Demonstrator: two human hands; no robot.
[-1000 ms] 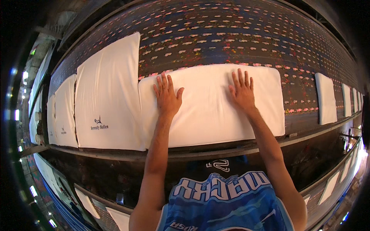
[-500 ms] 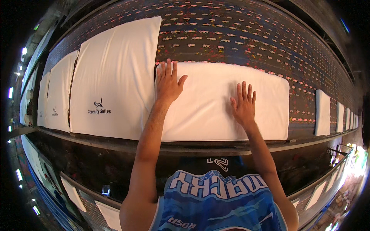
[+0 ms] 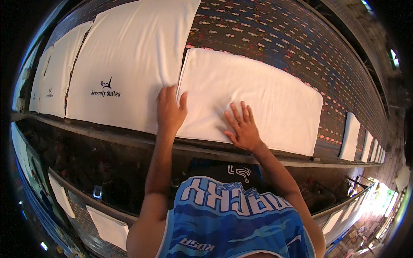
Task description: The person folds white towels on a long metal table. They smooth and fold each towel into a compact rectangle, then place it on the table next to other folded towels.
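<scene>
A white folded towel-like cloth (image 3: pixel 275 107) lies on the dark patterned table, with soft creases near its middle. My right hand (image 3: pixel 245 130) rests palm down on it near the front edge, fingers spread. My left hand (image 3: pixel 170 111) is at the narrow seam between this cloth and a larger white cloth (image 3: pixel 129 56) on its left. Its thumb stands apart on the folded cloth side, and its fingers are slightly bent over the larger cloth's right edge. The larger cloth lies flat and carries a dark printed emblem; a shallow wrinkle runs up from my left hand.
More printed white cloths (image 3: pixel 56 81) lie to the left along the table. Several smaller white pieces stretch along the right, the nearest a narrow folded cloth (image 3: pixel 350 136). The table's front rail (image 3: pixel 206 150) runs before me. Behind it, another table with white cloths (image 3: pixel 107 225) shows below.
My left hand has drawn back toward me from the folded cloth's far left corner to the seam. My right hand has slid left and nearer. The view has tilted and shifted.
</scene>
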